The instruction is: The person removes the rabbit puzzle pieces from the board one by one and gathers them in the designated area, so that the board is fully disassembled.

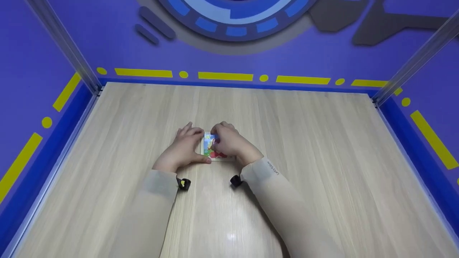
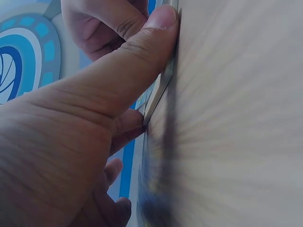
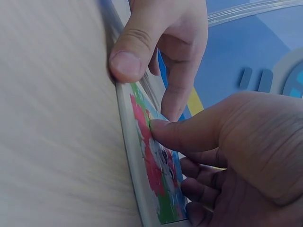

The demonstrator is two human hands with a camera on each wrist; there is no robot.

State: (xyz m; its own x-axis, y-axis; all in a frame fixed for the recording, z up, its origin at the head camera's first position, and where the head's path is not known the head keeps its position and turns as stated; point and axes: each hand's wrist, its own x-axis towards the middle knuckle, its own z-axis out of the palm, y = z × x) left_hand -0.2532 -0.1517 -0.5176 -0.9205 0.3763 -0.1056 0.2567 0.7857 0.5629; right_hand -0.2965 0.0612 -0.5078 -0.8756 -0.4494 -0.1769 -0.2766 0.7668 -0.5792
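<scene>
A small jigsaw puzzle with a colourful picture in a pale frame lies flat on the table. My left hand holds the frame at its left side, the thumb along the near edge and the index finger at the far corner. Over the picture is my right hand; its thumb touches the picture's surface, while the other fingers bend towards the far side. Red, green and blue parts of the picture show in the right wrist view. The right hand hides much of the picture from above.
The wood-grain table spreads around the puzzle. Blue-purple panels with yellow marks stand at the back and both sides, with metal posts at the corners. A black wrist strap shows at the left cuff.
</scene>
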